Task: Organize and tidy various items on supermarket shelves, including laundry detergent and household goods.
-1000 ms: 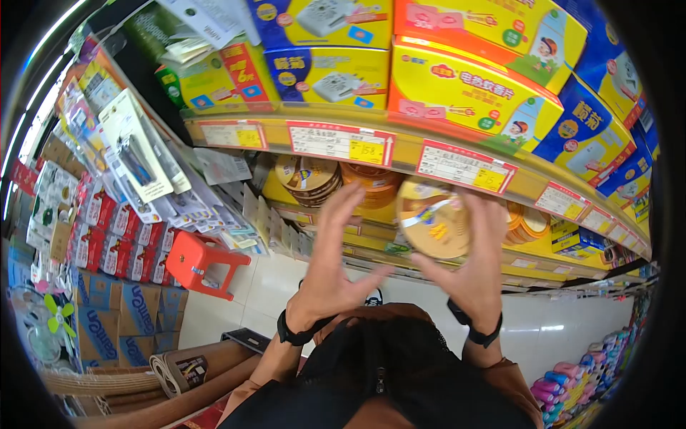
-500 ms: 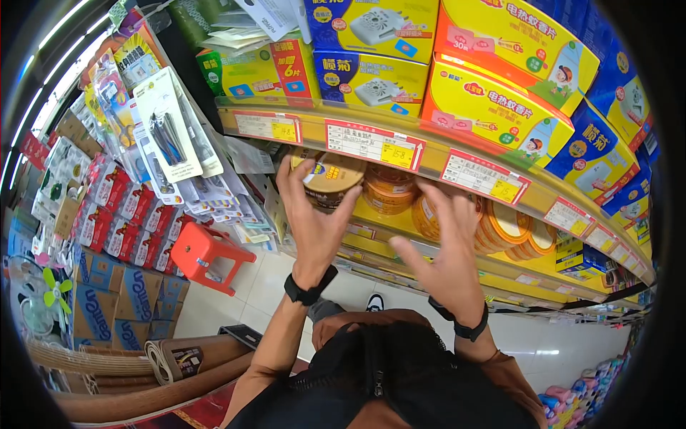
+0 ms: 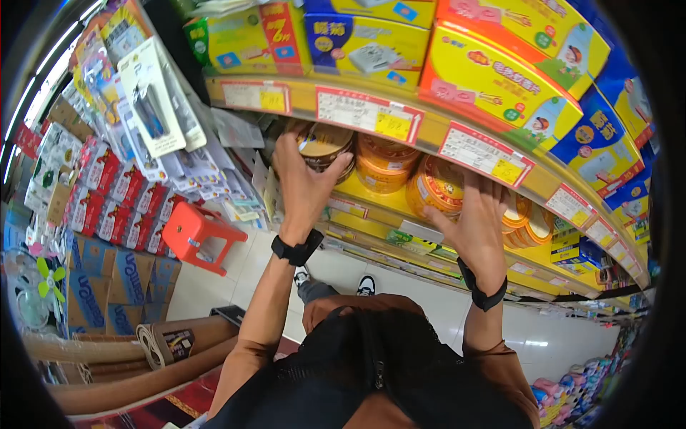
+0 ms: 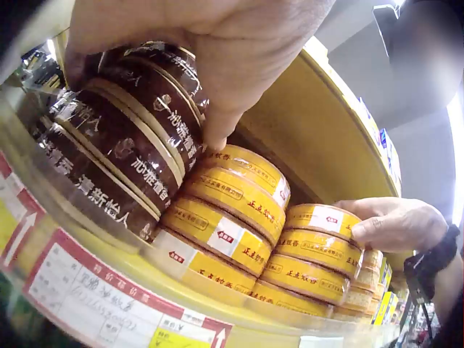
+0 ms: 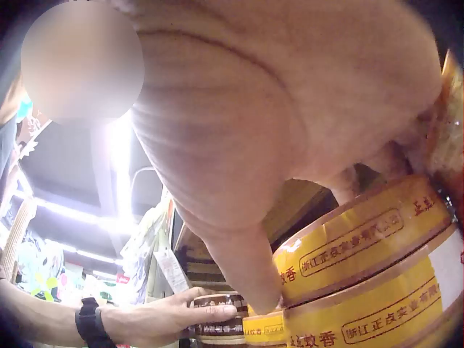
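My left hand (image 3: pixel 304 179) grips the gold-topped tin at the top of the brown stack (image 3: pixel 325 143), thumb on the near side and fingers around the far left. In the left wrist view the brown tins (image 4: pixel 123 145) stand close beside yellow-orange tins (image 4: pixel 232 196). Further right, my right hand (image 3: pixel 475 229) holds the top of another orange stack (image 3: pixel 436 187), its thumb against the side; its fingertips are partly hidden behind the shelf edge. The right wrist view shows that thumb touching the upper orange tin (image 5: pixel 362 239).
A shelf edge with price tags (image 3: pixel 368 114) runs just above both hands, with yellow and blue boxes (image 3: pixel 500 86) on it. Hanging packets (image 3: pixel 153 107) crowd the left side. A red stool (image 3: pixel 200 236) stands on the floor; rolled mats (image 3: pixel 171 343) lie lower left.
The gold-topped tin has gone from my right hand to the left stack, where my left hand has closed around it. My right hand has moved onto the orange tins.
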Demonstrator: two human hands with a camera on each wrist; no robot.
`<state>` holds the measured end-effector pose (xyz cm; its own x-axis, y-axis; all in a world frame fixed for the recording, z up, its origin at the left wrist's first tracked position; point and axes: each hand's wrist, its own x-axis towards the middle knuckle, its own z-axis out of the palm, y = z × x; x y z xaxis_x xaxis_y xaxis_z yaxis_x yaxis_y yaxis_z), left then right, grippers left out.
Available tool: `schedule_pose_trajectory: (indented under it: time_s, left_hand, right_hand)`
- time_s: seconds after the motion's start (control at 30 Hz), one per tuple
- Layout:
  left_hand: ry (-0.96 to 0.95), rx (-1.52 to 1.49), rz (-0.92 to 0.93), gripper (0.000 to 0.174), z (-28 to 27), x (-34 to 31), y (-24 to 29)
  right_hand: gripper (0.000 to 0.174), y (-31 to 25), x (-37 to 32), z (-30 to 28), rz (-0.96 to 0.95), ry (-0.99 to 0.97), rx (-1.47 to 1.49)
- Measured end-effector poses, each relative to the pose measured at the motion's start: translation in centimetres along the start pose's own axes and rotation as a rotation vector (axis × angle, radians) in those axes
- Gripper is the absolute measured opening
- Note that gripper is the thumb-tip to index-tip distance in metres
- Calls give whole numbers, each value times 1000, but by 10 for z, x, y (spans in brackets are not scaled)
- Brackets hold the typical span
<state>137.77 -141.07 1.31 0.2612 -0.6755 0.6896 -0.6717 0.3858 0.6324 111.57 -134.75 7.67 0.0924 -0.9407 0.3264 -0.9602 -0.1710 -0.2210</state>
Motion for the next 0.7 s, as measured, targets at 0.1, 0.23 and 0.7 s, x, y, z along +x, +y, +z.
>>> schedule_pose_trajectory:
  time_s: [0.1,0.23,0.7]
  left_hand:
    - [11,-29,-31,84,2,-6,-4]
    - [44,103,47,84,-17,-31,31]
    - [-814,72,-695,40,-88,-289,-166]
  right_hand:
    - [72,-7,7,-7,53,-102,31]
    - [70,-5,-4,-8,-76,56,-83]
    - [12,-104,-31,4,-614,-330,838]
